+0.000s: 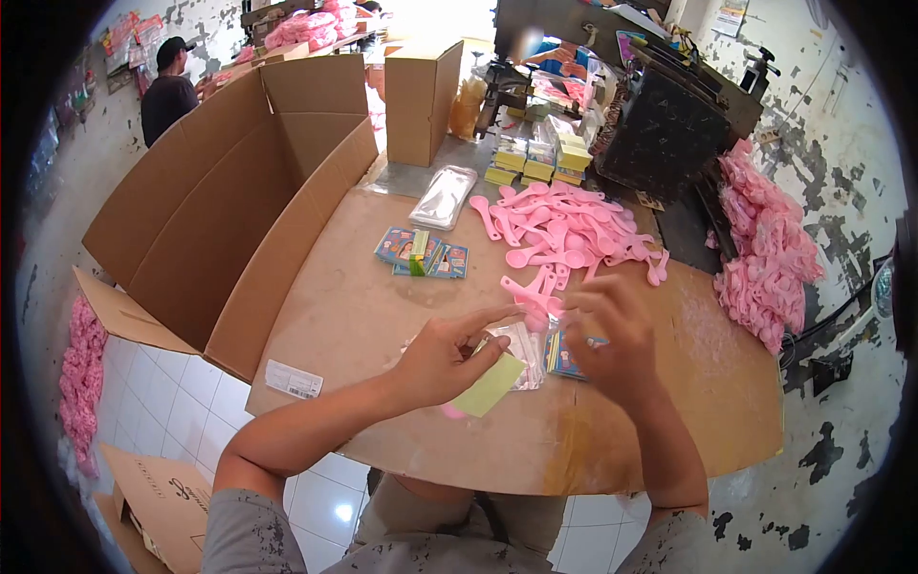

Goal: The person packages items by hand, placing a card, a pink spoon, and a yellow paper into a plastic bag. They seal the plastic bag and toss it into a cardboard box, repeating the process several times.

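Observation:
My left hand (pixel 448 362) is closed on a pale yellow-green card (pixel 490 381) over the near middle of the table. My right hand (pixel 612 340) is raised to its right with the fingers curled; motion smears them, and I cannot make out what they hold, if anything. Just beyond both hands, a few pink measuring spoons (pixel 535 292) lie apart from a large pile of pink measuring spoons (pixel 574 225). Partly hidden under my hands are clear plastic packets (pixel 526 356) and a stack of blue printed cards (pixel 564 359).
A large open carton (pixel 287 239) stands along the table's left side. Banded blue cards (pixel 421 253) and a stack of clear bags (pixel 443 196) lie ahead, with yellow-edged card stacks (pixel 540 158) behind. Pink bundles (pixel 765 249) hang at right. A person (pixel 170 91) stands back left.

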`<action>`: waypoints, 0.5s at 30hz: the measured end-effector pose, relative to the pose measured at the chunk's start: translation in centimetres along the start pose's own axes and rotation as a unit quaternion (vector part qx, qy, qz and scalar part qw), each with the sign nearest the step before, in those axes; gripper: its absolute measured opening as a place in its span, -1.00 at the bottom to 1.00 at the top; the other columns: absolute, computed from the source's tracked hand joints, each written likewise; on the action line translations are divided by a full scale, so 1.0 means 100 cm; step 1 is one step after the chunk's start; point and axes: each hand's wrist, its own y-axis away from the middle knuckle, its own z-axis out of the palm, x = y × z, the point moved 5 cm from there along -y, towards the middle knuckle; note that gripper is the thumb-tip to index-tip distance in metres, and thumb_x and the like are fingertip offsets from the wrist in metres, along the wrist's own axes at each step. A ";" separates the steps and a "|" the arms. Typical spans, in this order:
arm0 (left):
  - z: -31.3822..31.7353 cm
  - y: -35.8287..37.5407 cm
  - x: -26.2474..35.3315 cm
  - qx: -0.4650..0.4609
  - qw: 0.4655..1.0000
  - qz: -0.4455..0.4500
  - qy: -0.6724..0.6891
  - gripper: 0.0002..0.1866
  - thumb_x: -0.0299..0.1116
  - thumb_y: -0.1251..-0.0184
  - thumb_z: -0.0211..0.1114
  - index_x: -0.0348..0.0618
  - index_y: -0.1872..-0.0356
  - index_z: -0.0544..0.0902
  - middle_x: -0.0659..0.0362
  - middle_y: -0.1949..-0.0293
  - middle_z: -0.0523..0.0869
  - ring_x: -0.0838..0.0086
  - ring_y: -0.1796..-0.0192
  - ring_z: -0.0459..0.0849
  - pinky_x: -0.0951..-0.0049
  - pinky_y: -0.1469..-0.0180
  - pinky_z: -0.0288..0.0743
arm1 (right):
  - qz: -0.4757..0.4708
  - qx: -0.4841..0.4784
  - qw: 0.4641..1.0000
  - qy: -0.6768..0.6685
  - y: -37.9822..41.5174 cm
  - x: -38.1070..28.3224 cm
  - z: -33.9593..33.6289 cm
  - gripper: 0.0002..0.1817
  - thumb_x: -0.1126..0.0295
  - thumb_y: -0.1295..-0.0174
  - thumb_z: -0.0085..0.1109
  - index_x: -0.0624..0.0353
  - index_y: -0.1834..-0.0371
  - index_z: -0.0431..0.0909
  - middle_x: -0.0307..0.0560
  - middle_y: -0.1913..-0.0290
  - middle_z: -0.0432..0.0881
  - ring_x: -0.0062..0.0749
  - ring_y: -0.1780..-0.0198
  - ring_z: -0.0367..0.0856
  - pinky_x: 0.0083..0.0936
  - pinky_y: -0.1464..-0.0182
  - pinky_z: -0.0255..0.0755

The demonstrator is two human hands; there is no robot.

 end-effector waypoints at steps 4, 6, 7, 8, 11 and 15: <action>0.003 0.004 0.007 0.007 0.997 0.035 -0.072 -0.47 -0.48 -0.58 0.30 -0.19 -0.52 0.52 0.16 0.44 0.82 0.74 0.44 0.68 0.58 0.45 0.49 | -0.061 -0.011 0.994 0.091 0.004 -0.027 0.015 -0.81 0.48 -0.16 0.44 0.17 0.16 0.70 -0.13 0.14 0.67 -0.23 0.15 0.69 -0.32 0.16 0.47; 0.005 0.004 0.007 0.010 0.995 0.055 -0.077 -0.45 -0.49 -0.55 0.32 -0.19 -0.53 0.51 0.17 0.50 0.79 0.71 0.49 0.67 0.56 0.46 0.50 | -0.078 0.001 0.991 0.110 0.002 -0.030 0.020 -0.77 0.50 -0.09 0.51 0.16 0.19 0.70 -0.17 0.16 0.67 -0.27 0.18 0.67 -0.37 0.22 0.41; 0.005 0.004 0.008 0.013 0.995 0.065 -0.079 -0.44 -0.49 -0.54 0.33 -0.18 -0.53 0.51 0.17 0.53 0.77 0.70 0.51 0.67 0.55 0.46 0.50 | -0.081 -0.001 0.990 0.119 0.002 -0.031 0.022 -0.78 0.50 -0.09 0.50 0.16 0.20 0.69 -0.17 0.17 0.66 -0.27 0.19 0.67 -0.36 0.22 0.41; 0.006 0.004 0.008 0.009 0.994 0.065 -0.088 -0.43 -0.49 -0.53 0.34 -0.19 -0.53 0.51 0.17 0.53 0.78 0.68 0.52 0.66 0.54 0.46 0.50 | -0.084 -0.003 0.988 0.127 0.002 -0.030 0.023 -0.78 0.50 -0.09 0.50 0.16 0.21 0.69 -0.17 0.17 0.66 -0.27 0.19 0.67 -0.35 0.21 0.41; 0.007 0.005 0.011 0.009 0.992 0.071 -0.103 -0.42 -0.47 -0.50 0.37 -0.14 -0.52 0.53 0.13 0.54 0.74 0.56 0.58 0.61 0.45 0.47 0.49 | -0.069 -0.024 0.990 0.124 0.001 -0.025 0.029 -0.79 0.50 -0.08 0.49 0.15 0.23 0.66 -0.14 0.20 0.65 -0.25 0.20 0.66 -0.36 0.21 0.41; 0.005 0.004 0.013 -0.009 0.992 0.054 -0.110 -0.43 -0.46 -0.53 0.34 -0.14 -0.53 0.51 0.07 0.39 0.81 0.57 0.52 0.65 0.46 0.40 0.55 | 0.001 0.001 0.999 0.043 -0.003 -0.007 0.022 -0.87 0.46 -0.21 0.35 0.14 0.26 0.56 -0.15 0.20 0.61 -0.36 0.20 0.64 -0.38 0.21 0.43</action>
